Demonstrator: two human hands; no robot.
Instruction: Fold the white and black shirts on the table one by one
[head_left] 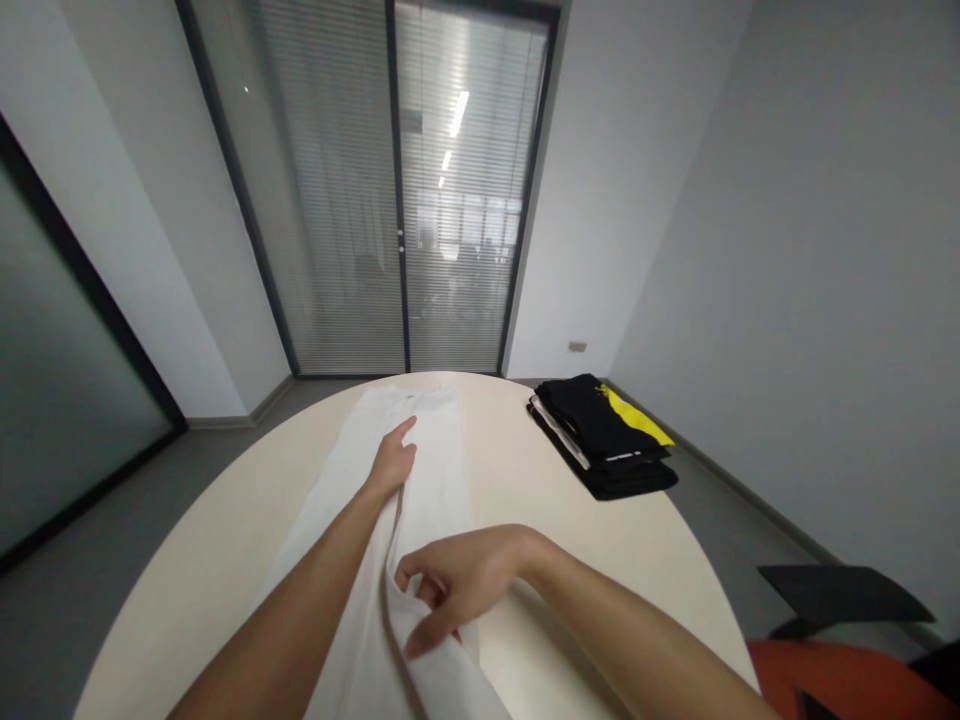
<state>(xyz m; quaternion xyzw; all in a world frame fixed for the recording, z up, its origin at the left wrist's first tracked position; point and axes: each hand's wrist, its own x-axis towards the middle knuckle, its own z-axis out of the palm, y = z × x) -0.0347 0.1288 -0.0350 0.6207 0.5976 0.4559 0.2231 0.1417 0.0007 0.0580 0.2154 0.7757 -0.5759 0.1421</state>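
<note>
White trousers [439,450] lie lengthwise on the table, the waistband with a small button at the far end and the legs running toward me. My left hand [393,462] rests on them near the top of the gap between the legs, index finger stretched forward and thumb apart. Closer to me, my right hand [461,580] has its fingers curled round the inner edge of the right trouser leg, which is lifted a little and creased. Part of the left leg is hidden under my left forearm.
A stack of folded dark clothes [600,435], with a yellow patch on top, sits at the right edge of the round cream table [510,450]. An orange chair [840,680] with a black armrest stands at the lower right. Glass panels with blinds [337,200] are beyond the table.
</note>
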